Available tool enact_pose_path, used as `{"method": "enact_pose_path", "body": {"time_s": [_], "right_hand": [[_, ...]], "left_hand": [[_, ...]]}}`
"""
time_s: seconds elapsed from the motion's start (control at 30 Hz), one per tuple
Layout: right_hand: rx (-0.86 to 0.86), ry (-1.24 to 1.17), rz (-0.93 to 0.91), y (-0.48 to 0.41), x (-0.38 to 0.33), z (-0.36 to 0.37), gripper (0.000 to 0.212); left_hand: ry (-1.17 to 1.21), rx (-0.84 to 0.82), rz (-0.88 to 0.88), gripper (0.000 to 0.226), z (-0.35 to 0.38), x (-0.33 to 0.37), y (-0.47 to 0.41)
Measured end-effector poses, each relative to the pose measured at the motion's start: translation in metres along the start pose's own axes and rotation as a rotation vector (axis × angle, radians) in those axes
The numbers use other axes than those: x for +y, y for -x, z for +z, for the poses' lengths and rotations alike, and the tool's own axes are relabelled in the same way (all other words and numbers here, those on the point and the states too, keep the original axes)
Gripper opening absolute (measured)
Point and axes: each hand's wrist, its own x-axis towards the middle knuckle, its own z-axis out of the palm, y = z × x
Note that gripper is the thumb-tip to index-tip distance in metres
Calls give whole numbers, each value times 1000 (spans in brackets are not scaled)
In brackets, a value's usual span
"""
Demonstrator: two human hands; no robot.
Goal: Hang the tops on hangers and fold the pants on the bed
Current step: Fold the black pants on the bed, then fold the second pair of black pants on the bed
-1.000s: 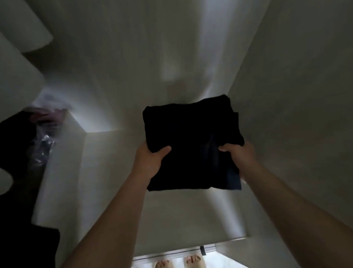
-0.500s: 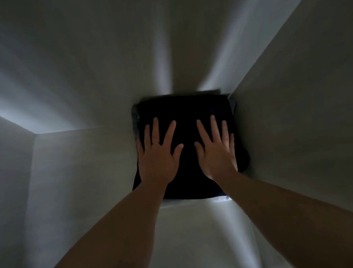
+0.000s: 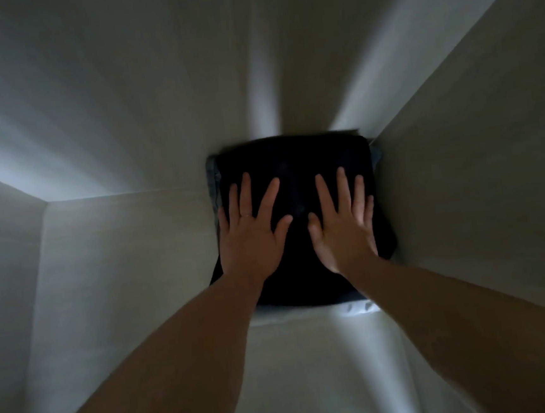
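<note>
Head view: both hands, left hand point(image 3: 251, 238) and right hand point(image 3: 343, 226), press folded pants point(image 3: 293, 161).

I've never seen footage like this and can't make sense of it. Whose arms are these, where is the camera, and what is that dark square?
No machine here: these are a person's two bare arms, filmed by a wide-angle camera worn on the head, looking forward and down, so the arms enter from the bottom edge. The left hand and right hand lie flat, fingers spread, on a dark folded garment, probably pants, though it is too dim to be sure. Nothing is gripped; the hands only press. The garment sits in the back right corner of a pale-walled compartment. A bluish fabric edge peeks out beneath it.
</note>
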Motion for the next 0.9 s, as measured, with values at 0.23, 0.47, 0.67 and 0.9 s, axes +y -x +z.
{"method": "enact_pose_path", "body": {"time_s": [0.23, 0.47, 0.67, 0.9], "right_hand": [[-233, -7, -46, 33, 6, -38, 77], [-579, 2, -96, 173, 2, -32, 78], [-552, -81, -182, 241, -6, -63, 71], [-478, -231, -355, 294, -45, -90, 66]], "left_hand": [[-54, -292, -96, 76, -41, 16, 46], [68, -598, -244, 71, -52, 20, 192], [163, -445, -335, 66, -78, 23, 290], [201, -107, -447, 64, -124, 38, 362]]}}
